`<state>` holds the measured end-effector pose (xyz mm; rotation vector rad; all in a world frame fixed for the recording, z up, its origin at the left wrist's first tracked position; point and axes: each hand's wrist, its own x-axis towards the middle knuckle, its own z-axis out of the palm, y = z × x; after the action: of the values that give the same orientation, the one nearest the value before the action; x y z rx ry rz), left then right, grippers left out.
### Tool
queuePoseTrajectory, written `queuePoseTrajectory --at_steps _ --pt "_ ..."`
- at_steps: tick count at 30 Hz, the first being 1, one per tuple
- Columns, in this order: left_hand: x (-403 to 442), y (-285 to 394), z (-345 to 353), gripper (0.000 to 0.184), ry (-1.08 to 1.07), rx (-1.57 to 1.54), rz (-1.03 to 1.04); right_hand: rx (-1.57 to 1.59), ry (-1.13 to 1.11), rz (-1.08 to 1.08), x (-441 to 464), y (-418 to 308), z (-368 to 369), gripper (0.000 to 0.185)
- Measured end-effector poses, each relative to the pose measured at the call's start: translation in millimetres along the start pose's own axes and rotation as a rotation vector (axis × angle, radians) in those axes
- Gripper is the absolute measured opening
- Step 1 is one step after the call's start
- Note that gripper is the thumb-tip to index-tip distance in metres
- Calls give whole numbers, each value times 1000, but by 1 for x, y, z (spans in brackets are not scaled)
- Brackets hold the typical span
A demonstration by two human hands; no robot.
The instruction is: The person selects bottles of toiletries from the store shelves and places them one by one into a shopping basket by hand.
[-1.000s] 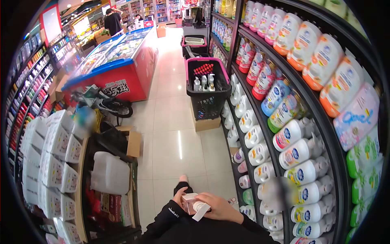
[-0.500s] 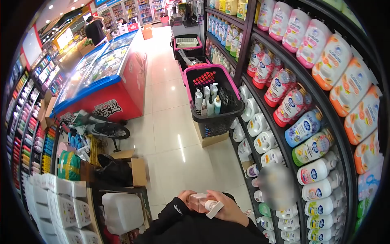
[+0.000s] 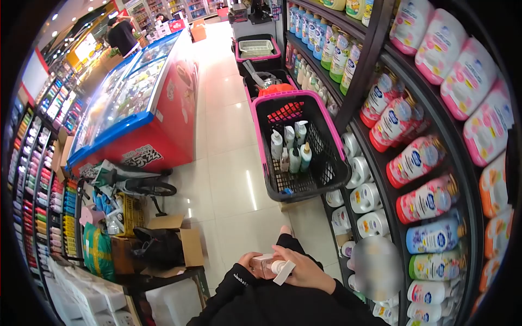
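A clear pink pump bottle (image 3: 264, 267) with a white pump head lies tilted between my two hands, close to my body. My left hand (image 3: 248, 263) wraps round the bottle's base end. From the other side my right hand (image 3: 309, 274) grips it near the neck, fingers over its upper side and the white pump (image 3: 283, 271) pointing toward me. Ahead stands a black basket (image 3: 274, 179) with a pink rim, apart from both hands. Several pump bottles (image 3: 294, 157) stand upright inside it.
Shelves of detergent bottles (image 3: 416, 163) rise close on the right. On the left are a red freezer (image 3: 176, 117), a small bicycle (image 3: 144, 182), an open cardboard box (image 3: 191, 247) and stacked white packs (image 3: 81, 293). More baskets (image 3: 255, 49) stand beyond; a person (image 3: 122, 38) is far back.
My view has moved forward, so the black basket and the shelves appear nearer. A foot now shows beyond my hands. Both hands keep hold of the pump bottle.
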<state>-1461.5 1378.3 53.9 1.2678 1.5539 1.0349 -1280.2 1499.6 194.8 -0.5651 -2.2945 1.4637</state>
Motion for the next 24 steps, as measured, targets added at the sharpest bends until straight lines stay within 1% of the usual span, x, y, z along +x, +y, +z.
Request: queuePoseTrajectory --at_steps 2,3,5,7,8,9,11,12,13,15,16,18,21,23,24 --pt "38 2 -7 64 27 97 -20 -33 -32 17 30 8 -27 69" --pt "58 6 -9 64 25 89 -25 -33 -37 25 43 13 -40 69" --pt "97 17 -14 56 104 28 3 -103 20 -70 65 23 -62 65" --pt "127 26 -13 54 219 57 9 -119 9 -68 86 30 -84 64" --pt "143 49 -17 51 218 133 57 -150 -17 -109 95 31 -97 63" --pt "157 53 -18 51 221 125 46 -185 -42 -154 102 34 -108 62" --pt "178 57 -20 50 209 104 88 -198 -70 -139 112 45 -123 59" --pt "189 47 -21 50 180 167 121 -186 -83 -142 119 44 -131 58" --pt "197 45 -23 50 175 165 116 -172 -93 -143 125 45 -138 56" --pt "218 41 -26 50 66 108 93 -188 -82 -125 133 51 -145 53" --pt "229 25 -25 51 33 65 120 -203 -66 -119 138 55 -148 52" --pt "252 32 -31 50 -34 40 124 -215 -35 -97 147 59 -154 51" --pt "290 30 -42 50 -170 56 178 -233 45 14 161 65 -158 50" --pt "317 31 -51 52 -316 1 128 -182 68 258 173 70 -163 53" --pt "332 42 -59 55 -369 44 103 -109 121 297 177 77 -163 56"
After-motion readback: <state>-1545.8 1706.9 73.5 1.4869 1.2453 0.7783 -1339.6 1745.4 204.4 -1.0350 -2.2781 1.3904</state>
